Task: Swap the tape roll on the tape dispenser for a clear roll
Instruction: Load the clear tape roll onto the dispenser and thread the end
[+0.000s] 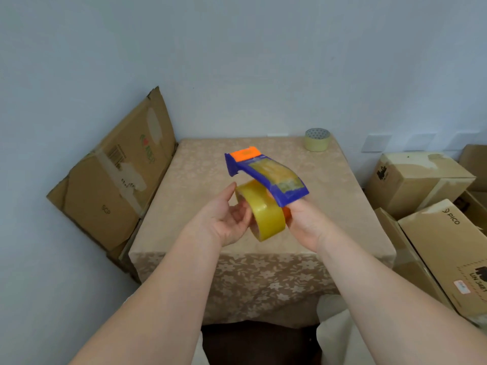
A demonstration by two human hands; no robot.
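Hands met above the near edge of the desk (pixel 342 206): the left hand (pixel 226 219) gripped a yellowish translucent tape roll (pixel 266 219), the right hand (pixel 303 225) clasped the blue plastic tape dispenser with orange blade guard (pixel 263 172). Whether that roll was seated or coming off could not be told. A paler tape roll (pixel 317 139) waited at the far right corner. Cardboard boxes (pixel 411 180) flanked the patterned cloth; grey walls stood behind.
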